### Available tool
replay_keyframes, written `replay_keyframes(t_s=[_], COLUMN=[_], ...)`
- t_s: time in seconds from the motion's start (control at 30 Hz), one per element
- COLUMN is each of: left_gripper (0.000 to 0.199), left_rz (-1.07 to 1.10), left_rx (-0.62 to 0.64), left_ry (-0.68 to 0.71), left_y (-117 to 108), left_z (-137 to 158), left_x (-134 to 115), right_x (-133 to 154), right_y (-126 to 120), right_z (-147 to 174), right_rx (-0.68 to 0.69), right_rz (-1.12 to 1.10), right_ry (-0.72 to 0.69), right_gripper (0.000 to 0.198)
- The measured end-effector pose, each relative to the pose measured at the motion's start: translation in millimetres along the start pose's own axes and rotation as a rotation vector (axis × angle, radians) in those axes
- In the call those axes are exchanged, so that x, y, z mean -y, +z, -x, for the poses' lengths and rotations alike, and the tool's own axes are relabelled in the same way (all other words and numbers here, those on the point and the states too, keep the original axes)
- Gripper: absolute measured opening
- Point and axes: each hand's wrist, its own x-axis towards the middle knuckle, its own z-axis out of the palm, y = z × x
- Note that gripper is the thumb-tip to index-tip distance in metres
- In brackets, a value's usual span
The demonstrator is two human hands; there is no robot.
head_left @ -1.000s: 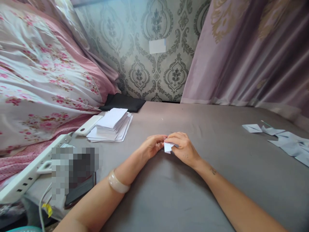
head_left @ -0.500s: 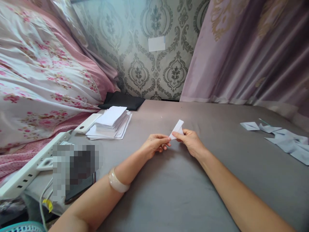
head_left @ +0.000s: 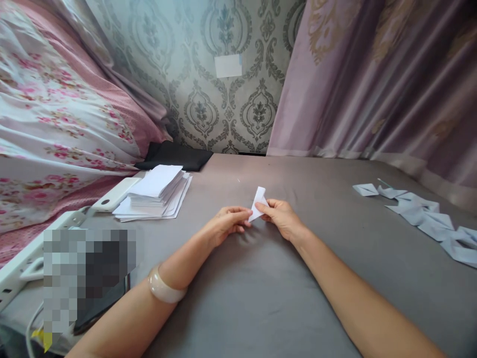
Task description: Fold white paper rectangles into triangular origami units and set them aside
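A small folded piece of white paper (head_left: 258, 208) is held above the grey cloth surface (head_left: 238, 298), near the middle of the view. My right hand (head_left: 282, 219) pinches its right side, thumb on top and fingers behind. At the paper's lower left corner, the thumb and forefinger of my left hand (head_left: 230, 223) close on the edge. The paper's upper end sticks up as a narrow strip, and a slanted folded edge runs down its right side. Part of it is hidden by my right thumb.
A stack of white paper (head_left: 156, 191) lies at left, by a white power strip (head_left: 40, 248) and a dark phone (head_left: 104, 303), partly pixelated. Folded white paper pieces (head_left: 421, 206) lie at right. Behind are a black folder-like item (head_left: 179, 155) and a purple curtain (head_left: 335, 99).
The view has swung slightly right, so everything appears farther left and more folded pieces show at right. Both hands keep their hold on the paper, which is tilted a little more upright.
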Motion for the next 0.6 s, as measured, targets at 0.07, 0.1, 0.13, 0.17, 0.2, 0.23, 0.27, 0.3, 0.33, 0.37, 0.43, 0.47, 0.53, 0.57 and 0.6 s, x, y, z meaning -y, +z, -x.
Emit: replay_keyframes(t_s=[0.07, 0.1, 0.13, 0.17, 0.2, 0.23, 0.27, 0.3, 0.33, 0.37, 0.43, 0.47, 0.53, 0.57, 0.6], left_gripper=[0.033, 0.033, 0.032, 0.032, 0.031, 0.030, 0.029, 0.029, 0.028, 0.027, 0.025, 0.025, 0.024, 0.024, 0.025], left_rz=[0.067, 0.091, 0.112, 0.133, 0.155, 0.177, 0.199, 0.218, 0.234, 0.248, 0.270, 0.284, 0.310, 0.322, 0.331], left_rx=[-0.055, -0.082, -0.101, -0.114, -0.124, -0.132, -0.137, -0.140, -0.145, -0.155, -0.185, -0.202, -0.230, -0.239, -0.247], left_ry=[0.093, 0.144, 0.185, 0.215, 0.232, 0.241, 0.244, 0.247, 0.250, 0.253, 0.253, 0.249, 0.230, 0.220, 0.211], left_y=[-1, -1, -1, -1, -1, 0, 0, 1, 1, 2, 3, 3, 5, 6, 7], left_z=[-1, -1, -1, -2, -2, -3, -3, -3, -4, -4, -4, -4, -4, -4, -4], left_x=[-1, -1, -1, -1, 0, 0, 1, 1, 2, 2, 3, 3, 3, 3, 4], right_x=[1, 2, 3, 4, 4, 4, 4, 3, 3, 2, 0, -1, -3, -3, -4], right_y=[4, 6, 8, 10, 12, 14, 15, 16, 17, 17, 19, 20, 22, 24, 25], right_z=[4, 6, 8, 11, 12, 14, 15, 15, 15, 15, 14, 14, 15, 17, 18], right_rx=[0.044, 0.070, 0.095, 0.115, 0.133, 0.144, 0.152, 0.158, 0.163, 0.157, 0.083, 0.018, -0.118, -0.163, -0.183], right_rz=[0.037, 0.073, 0.116, 0.163, 0.212, 0.261, 0.309, 0.354, 0.395, 0.429, 0.481, 0.502, 0.542, 0.564, 0.588], right_ry=[-0.036, -0.057, -0.077, -0.097, -0.114, -0.129, -0.143, -0.157, -0.171, -0.192, -0.269, -0.323, -0.430, -0.473, -0.506], right_gripper=[0.027, 0.027, 0.027, 0.027, 0.027, 0.026, 0.026, 0.027, 0.027, 0.027, 0.025, 0.024, 0.023, 0.023, 0.021])
